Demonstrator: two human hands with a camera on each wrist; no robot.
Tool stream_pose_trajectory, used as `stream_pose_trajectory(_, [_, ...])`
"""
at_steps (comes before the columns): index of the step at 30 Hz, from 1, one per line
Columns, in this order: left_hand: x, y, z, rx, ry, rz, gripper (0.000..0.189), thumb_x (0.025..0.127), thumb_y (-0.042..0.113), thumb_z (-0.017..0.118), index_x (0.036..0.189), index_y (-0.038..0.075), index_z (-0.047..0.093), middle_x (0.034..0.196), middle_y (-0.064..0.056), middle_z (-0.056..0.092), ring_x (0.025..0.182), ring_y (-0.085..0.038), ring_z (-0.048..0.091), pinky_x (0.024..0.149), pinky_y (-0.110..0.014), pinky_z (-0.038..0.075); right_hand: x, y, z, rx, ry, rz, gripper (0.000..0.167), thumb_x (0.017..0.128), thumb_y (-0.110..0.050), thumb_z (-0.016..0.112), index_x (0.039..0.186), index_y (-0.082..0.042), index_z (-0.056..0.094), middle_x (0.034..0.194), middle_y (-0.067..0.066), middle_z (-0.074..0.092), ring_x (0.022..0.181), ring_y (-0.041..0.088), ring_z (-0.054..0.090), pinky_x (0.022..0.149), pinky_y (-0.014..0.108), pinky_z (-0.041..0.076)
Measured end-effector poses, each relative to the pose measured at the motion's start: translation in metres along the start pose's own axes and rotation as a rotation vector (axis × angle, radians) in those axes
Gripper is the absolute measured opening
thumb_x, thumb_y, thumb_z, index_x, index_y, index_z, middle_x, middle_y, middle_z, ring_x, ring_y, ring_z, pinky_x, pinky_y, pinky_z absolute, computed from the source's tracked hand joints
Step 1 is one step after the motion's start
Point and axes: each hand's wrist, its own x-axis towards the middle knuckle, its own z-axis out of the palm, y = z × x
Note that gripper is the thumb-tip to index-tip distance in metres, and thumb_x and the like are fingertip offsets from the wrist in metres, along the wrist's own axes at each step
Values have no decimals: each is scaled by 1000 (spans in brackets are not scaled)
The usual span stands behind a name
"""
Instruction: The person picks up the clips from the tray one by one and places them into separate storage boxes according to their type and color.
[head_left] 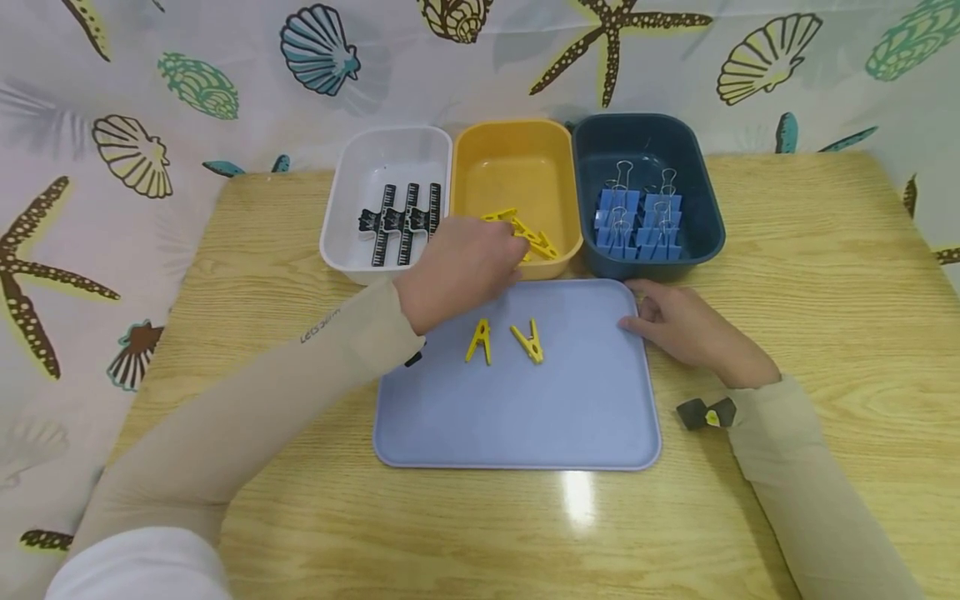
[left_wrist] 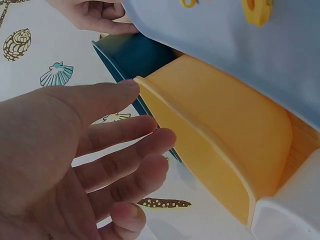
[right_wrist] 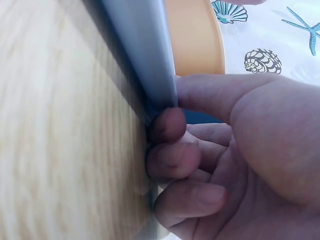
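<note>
My left hand (head_left: 468, 268) reaches over the front of the yellow bin (head_left: 517, 177), next to several yellow clothespins (head_left: 542, 242) lying in it. In the left wrist view its fingers (left_wrist: 145, 142) are loosely bent with nothing between them. My right hand (head_left: 688, 329) grips the light blue tray (head_left: 517, 425) at its far right corner. The right wrist view shows the thumb on the tray's rim and the other fingers curled beside and under it. Two yellow clothespins, one on the left (head_left: 478, 342) and one on the right (head_left: 529, 343), lie apart on the tray.
Left of the yellow bin stands a white bin (head_left: 390, 146) with black clips (head_left: 405, 221) patterned like piano keys. A dark teal bin (head_left: 633, 133) on the right holds several blue binder clips (head_left: 637, 221). A shell-patterned cloth (head_left: 487, 75) hangs behind the wooden table (head_left: 825, 275).
</note>
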Motion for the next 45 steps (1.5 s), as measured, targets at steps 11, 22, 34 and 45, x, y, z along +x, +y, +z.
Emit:
stream_pose_trajectory(11, [-3,6,-3,-20,-40,23,22,90,32,66,99,12,67,80,-1,62,63,-17,52,54,-28,44,-1,0,-1,4,4,2,47,95,-21,59,136,0,46,69,4,53,62,17,49,57,27,38])
stream_pose_trajectory(22, [-8,12,-6,-17,-72,54,22,90,33,66,100,13,67,78,0,60,62,-15,53,53,-26,41,-1,0,1,-4,19,-9,44,95,-19,59,133,0,48,69,4,52,62,18,48,58,28,38])
stream_pose_trajectory(34, [-10,16,-5,-25,-88,73,17,89,30,65,95,14,66,78,0,60,59,-13,53,49,-25,40,-1,-1,0,-5,16,-4,45,95,-20,59,134,0,48,70,4,51,63,17,48,58,28,37])
stream_pose_trajectory(45, [-8,20,-2,-66,-125,73,11,89,24,64,97,16,66,80,2,63,62,-14,54,51,-26,43,-1,-2,0,-5,9,-1,46,95,-20,59,135,0,47,70,4,52,63,17,48,58,28,38])
